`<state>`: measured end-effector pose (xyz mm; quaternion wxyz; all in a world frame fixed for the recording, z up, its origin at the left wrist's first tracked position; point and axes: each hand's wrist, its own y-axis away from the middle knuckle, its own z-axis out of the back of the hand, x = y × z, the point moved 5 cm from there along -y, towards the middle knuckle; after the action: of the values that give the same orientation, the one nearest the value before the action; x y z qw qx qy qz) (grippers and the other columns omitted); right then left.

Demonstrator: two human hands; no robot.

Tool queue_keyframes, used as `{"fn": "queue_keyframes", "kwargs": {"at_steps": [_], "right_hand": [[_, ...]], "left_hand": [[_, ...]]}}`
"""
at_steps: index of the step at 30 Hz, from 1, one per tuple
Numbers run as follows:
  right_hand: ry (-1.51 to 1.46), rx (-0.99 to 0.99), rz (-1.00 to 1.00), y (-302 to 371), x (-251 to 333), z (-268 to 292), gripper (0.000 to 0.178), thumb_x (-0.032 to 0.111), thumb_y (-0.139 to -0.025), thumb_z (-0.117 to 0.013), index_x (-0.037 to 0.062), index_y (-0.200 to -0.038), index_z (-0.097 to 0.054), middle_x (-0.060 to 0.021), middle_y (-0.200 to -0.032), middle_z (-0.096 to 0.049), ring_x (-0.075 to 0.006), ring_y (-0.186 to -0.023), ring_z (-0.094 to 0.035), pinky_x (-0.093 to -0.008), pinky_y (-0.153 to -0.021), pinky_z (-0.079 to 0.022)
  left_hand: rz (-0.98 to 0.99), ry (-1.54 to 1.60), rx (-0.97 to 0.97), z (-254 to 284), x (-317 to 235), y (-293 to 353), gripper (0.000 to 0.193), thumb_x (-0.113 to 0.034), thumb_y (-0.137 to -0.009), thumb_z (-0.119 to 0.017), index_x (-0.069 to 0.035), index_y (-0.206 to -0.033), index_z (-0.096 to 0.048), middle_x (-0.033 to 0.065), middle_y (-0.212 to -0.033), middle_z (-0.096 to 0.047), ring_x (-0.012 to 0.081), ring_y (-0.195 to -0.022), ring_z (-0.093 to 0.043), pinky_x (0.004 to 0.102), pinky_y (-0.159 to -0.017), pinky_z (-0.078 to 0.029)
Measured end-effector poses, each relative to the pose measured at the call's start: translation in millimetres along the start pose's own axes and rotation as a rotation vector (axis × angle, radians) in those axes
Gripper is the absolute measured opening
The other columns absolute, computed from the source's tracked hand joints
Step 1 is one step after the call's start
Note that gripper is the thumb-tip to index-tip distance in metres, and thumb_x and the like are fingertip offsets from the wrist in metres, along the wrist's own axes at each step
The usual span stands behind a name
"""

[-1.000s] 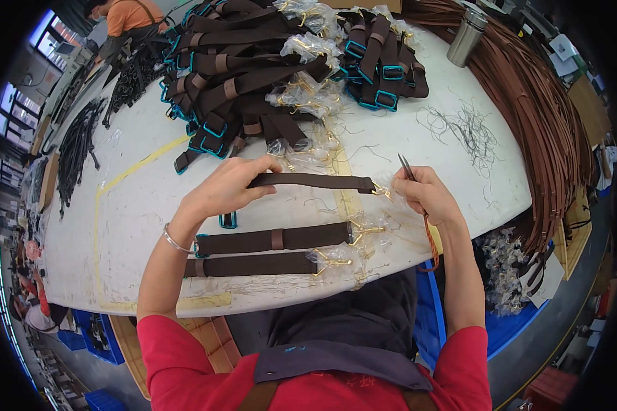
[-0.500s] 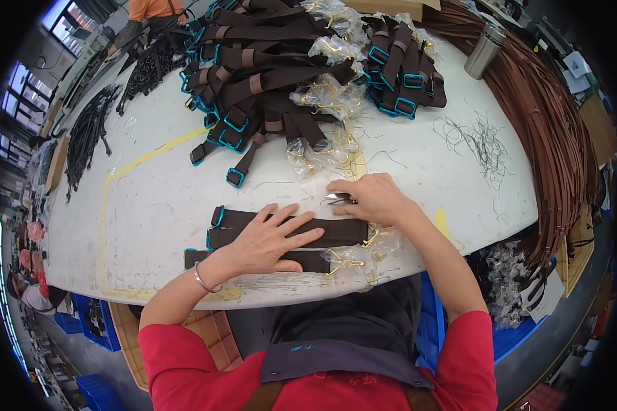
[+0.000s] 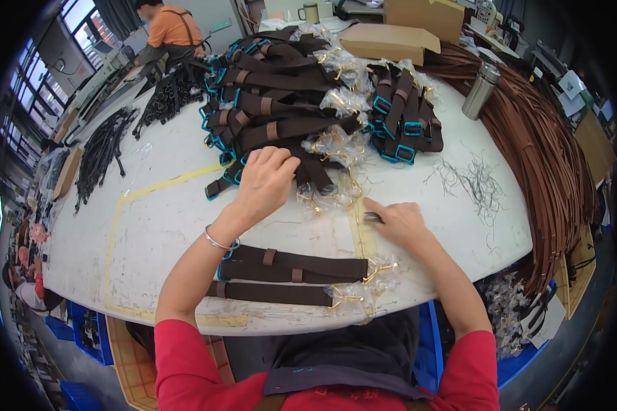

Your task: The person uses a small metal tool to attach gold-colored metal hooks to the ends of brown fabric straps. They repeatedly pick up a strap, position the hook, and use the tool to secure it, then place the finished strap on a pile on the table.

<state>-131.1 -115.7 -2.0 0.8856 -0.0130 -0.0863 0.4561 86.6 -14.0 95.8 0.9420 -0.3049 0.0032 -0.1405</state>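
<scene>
Since half a second ago, left hand (image 3: 266, 179) is no longer lying flat on the front straps (image 3: 281, 294); it is now hovering or resting at the near edge of the big strap pile (image 3: 308, 127). Right hand (image 3: 399, 225) is no longer working by the hook ends; it is sitting apart from the straps, beside the yellow tape (image 3: 363, 240). Camera is aiming higher, so more of the cartons (image 3: 384, 42) is showing at the back.

Left fingers are curling inward; cannot tell whether they are pinching a strap, fingertips being partly turned away. Right hand is closing around a pointed tool (image 3: 372, 217); only its dark tips are poking out, the palm hiding the rest. Left forearm is covering the buckle end of the nearest strap. Clear wrap (image 3: 340, 145) is blurring the pile's hook ends.

Three front straps are lying side by side on the tabletop (image 3: 171, 233), near the person, the upper two overlapping. They are looking dark brown and flat, with lighter brown loops (image 3: 269, 257), teal buckles (image 3: 230, 252) showing on the upper two, and gold hooks (image 3: 379, 272) sitting in clear plastic at right.
</scene>
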Motion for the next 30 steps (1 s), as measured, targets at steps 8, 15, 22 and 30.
{"fn": "queue_keyframes", "kwargs": {"at_steps": [8,15,22,30], "right_hand": [[0.281,-0.349,-0.667,30.2,-195.9,62.7,0.02,0.024,-0.082,-0.059,0.012,-0.097,-0.064,-0.0169,-0.073,-0.064,-0.0317,-0.07,-0.064,-0.0429,-0.062,-0.048],[-0.536,-0.504,-0.026,-83.1,0.2,101.7,0.057,0.014,-0.074,-0.063,0.0257,-0.128,-0.049,-0.0134,-0.067,-0.061,-0.0303,-0.059,-0.06,-0.0358,-0.056,-0.046],[-0.082,-0.524,0.213,-91.7,20.1,99.4,0.022,0.01,-0.072,-0.064,0.0074,-0.092,-0.057,-0.0112,-0.064,-0.058,-0.0301,-0.06,-0.059,-0.0398,-0.054,-0.044],[-0.348,0.072,0.014,19.4,-12.6,24.6,0.031,0.027,-0.073,-0.064,0.0067,-0.096,-0.059,-0.0126,-0.066,-0.063,-0.0289,-0.061,-0.061,-0.0385,-0.057,-0.046]], "left_hand": [[0.134,-0.231,0.019,-1.1,47.9,-43.5,0.042,-0.01,-0.068,-0.069,-0.005,-0.106,-0.054,0.0079,-0.102,-0.052,0.0239,-0.097,-0.048,0.0339,-0.079,-0.036],[-0.052,-0.353,-0.001,12.1,53.9,-43.8,0.02,0.0,-0.07,-0.057,-0.002,-0.091,-0.055,0.0089,-0.093,-0.057,0.0232,-0.089,-0.053,0.0353,-0.082,-0.04],[-0.257,-0.348,-0.162,61.4,23.3,-44.0,0.021,-0.001,-0.066,-0.057,0.0,-0.087,-0.054,0.0105,-0.092,-0.054,0.027,-0.085,-0.054,0.0349,-0.074,-0.045],[-0.148,-0.014,0.602,-35.0,-35.6,77.1,0.01,-0.012,-0.077,-0.055,-0.004,-0.084,-0.057,0.0077,-0.09,-0.054,0.021,-0.084,-0.052,0.0318,-0.075,-0.039]]}}
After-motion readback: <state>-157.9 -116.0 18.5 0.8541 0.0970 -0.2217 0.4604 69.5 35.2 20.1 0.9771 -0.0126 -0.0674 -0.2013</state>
